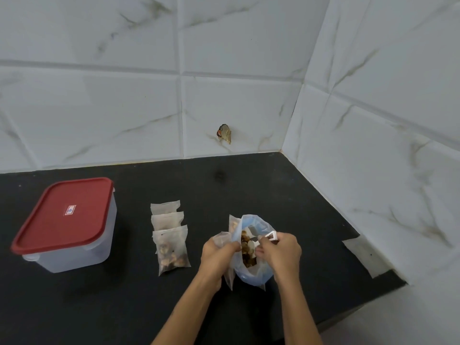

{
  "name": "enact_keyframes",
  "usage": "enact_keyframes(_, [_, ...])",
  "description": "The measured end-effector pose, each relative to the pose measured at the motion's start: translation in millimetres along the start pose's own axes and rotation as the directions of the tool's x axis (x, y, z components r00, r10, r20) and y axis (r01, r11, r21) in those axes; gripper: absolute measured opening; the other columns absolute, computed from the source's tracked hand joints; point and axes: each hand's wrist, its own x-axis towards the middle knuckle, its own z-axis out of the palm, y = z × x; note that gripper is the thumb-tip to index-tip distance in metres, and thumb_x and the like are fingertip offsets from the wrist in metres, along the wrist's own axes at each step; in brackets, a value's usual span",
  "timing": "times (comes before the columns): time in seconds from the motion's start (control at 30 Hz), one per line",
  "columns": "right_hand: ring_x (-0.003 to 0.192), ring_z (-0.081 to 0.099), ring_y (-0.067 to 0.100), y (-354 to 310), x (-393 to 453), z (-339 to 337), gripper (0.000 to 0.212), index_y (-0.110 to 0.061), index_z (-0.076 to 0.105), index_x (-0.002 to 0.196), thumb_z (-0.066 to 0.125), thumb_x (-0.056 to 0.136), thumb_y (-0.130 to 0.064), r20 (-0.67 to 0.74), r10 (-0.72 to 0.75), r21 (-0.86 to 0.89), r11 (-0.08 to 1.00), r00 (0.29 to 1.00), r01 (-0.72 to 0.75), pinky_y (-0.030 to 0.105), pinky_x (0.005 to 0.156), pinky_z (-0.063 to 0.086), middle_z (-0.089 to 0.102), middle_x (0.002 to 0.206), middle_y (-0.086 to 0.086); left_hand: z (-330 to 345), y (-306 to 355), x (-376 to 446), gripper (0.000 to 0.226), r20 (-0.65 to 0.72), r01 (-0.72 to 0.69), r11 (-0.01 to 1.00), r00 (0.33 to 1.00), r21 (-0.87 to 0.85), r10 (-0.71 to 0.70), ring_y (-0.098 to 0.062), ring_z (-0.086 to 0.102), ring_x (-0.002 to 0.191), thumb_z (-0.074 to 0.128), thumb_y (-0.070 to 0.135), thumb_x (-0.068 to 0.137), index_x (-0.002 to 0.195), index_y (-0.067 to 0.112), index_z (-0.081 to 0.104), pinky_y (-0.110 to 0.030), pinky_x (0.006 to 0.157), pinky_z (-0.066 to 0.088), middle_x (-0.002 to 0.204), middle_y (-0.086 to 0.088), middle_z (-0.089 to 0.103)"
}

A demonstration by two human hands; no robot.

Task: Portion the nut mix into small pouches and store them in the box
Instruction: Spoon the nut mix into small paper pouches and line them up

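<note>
Left hand: fingers curled round the left edge of the bag's mouth, with a small clear pouch pinched in the same grip; it sits at about 6 o'clock in the view, low and just right of centre
Right hand: clenched on a small white scoop, whose front end reaches into the bag's mouth; it touches the bag's right edge
Bag: pale blue plastic, upright between the two hands, mouth held wide; the brown and pale nut mix shows inside
Filled pouches: three in a row running from 12 to 6 o'clock, overlapping, at 9 o'clock of the left hand and apart from it; the nearest one shows nuts at its bottom; what the two farther ones hold is too hazy to tell
Box: clear tub with a red lid on, at 9 o'clock of the pouches, well apart from both hands
Counter: black, everything rests on it; one flat empty pouch lies at 3 o'clock of the right hand, by the wall
Wall: white marbled tiles, with a small chipped hole at 12 o'clock of the bag
</note>
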Motion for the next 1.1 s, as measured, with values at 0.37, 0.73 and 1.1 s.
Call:
enact_keyframes(0.37, [0.069, 0.071, 0.016, 6, 3, -4, 0.005, -0.006, 0.066, 0.087, 0.066, 0.086, -0.011, 0.018, 0.127, 0.052, 0.990, 0.992, -0.128, 0.031, 0.070, 0.060, 0.072, 0.074, 0.009, -2, 0, -1, 0.036, 0.055, -0.003, 1.000, 0.998, -0.022, 0.004, -0.014, 0.056, 0.082, 0.062, 0.003, 0.084, 0.109, 0.019, 0.041, -0.030, 0.069, 0.049, 0.091, -0.002, 0.054])
enact_keyframes(0.73, [0.067, 0.072, 0.019, 3, 6, -4, 0.007, -0.001, 0.065, 0.089, 0.066, 0.087, -0.007, 0.118, 0.171, 0.191, 0.963, 0.978, -0.192, 0.033, 0.070, 0.060, 0.072, 0.071, 0.013, -5, -4, 2, 0.041, 0.039, 0.066, 0.992, 0.997, -0.103, -0.062, -0.027, 0.060, 0.097, 0.064, 0.003, 0.080, 0.116, 0.011, 0.046, -0.045, 0.087, 0.052, 0.106, -0.013, 0.059])
enact_keyframes(1.1, [0.069, 0.073, 0.024, 6, 8, -2, 0.009, 0.004, 0.063, 0.094, 0.064, 0.086, -0.001, 0.163, 0.200, 0.326, 0.913, 0.966, -0.244, 0.036, 0.072, 0.060, 0.071, 0.076, 0.020, -7, -5, -4, 0.039, 0.122, 0.067, 0.990, 0.991, -0.124, -0.052, -0.023, 0.057, 0.089, 0.059, 0.000, 0.082, 0.113, 0.014, 0.040, -0.036, 0.070, 0.049, 0.098, -0.010, 0.055])
